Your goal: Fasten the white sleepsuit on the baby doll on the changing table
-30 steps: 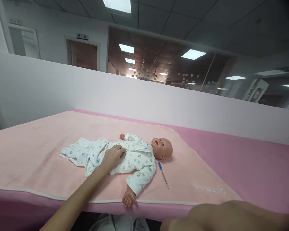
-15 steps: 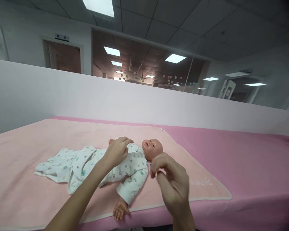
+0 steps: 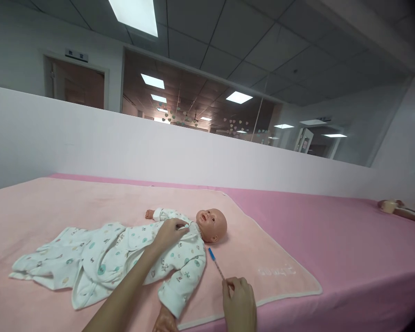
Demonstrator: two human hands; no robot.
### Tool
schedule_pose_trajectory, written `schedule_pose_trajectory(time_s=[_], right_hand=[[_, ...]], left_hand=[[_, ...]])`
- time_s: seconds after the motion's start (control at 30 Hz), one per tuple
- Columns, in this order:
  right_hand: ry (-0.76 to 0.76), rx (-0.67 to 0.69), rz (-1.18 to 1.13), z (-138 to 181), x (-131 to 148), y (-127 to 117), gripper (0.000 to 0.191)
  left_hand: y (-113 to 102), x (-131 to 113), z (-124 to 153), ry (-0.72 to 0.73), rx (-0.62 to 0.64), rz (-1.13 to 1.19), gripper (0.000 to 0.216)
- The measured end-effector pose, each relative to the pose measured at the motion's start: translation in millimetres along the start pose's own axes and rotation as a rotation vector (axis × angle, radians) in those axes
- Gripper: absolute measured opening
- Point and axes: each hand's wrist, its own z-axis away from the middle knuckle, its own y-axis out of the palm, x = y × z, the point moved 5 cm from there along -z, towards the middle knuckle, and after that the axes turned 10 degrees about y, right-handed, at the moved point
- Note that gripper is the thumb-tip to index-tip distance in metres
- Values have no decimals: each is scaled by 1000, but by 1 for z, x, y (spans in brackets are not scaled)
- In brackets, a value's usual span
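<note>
A baby doll (image 3: 212,223) in a white printed sleepsuit (image 3: 124,251) lies on its back on a light pink blanket (image 3: 72,207), head to the right. My left hand (image 3: 169,233) rests on the doll's upper chest by the collar, fingers pinching the fabric. My right hand (image 3: 238,304), low in the frame, grips the near end of a thin stick with a blue tip (image 3: 216,265), which lies on the blanket beside the doll's near arm. The blue tip points toward the doll's head.
The blanket covers a darker pink padded surface (image 3: 332,240) that runs to the right. A white partition wall (image 3: 124,143) stands behind it. At the far right edge lies a tan object (image 3: 397,210), partly cut off.
My left hand moved from the doll's belly up to its collar. My right hand came in from the lower right, lifted near the doll's head, then dropped onto the stick's near end.
</note>
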Motion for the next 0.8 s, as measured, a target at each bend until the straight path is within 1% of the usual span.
schedule_pose_trajectory(time_s=[0.1,0.17,0.23,0.27,0.33,0.37,0.43,0.5,0.57,0.63,0.67,0.73,0.8], right_hand=[[127,36,-76,-9,-3,-9,27],[236,77,-138,-17,1,-16,28],[289,110,-232,-26,16,-22,31],[287,125,-287,-30,28,-24,31],[225,170,-373,-41,56,-22,30],[176,198,-387,-47,72,-16,29],[54,296,-339,-60,102,6,26],[-41,381,-228,-73,125,38,27],[-96,436,-165,-84,141,71,23],[-118,486,-140,-90,151,98,20],[-119,495,-138,-92,154,106,20],[-108,495,-143,-92,155,115,20],[-81,486,-170,-91,152,115,18]], left_hand=[[-6,7,2,-75,-135,124,33],[-10,16,3,-144,-228,290,35],[-12,27,5,-237,-318,527,40],[-12,32,6,-284,-358,648,42],[-11,38,7,-343,-422,847,45],[-11,40,8,-359,-448,921,45],[-10,41,8,-373,-496,1027,43],[-9,41,9,-373,-517,1089,40],[-8,41,9,-373,-507,1108,37],[-7,44,8,-373,-459,1104,35],[-6,46,6,-375,-423,1100,35],[-5,54,2,-398,-356,1071,35],[-7,67,-4,-457,-338,936,37]])
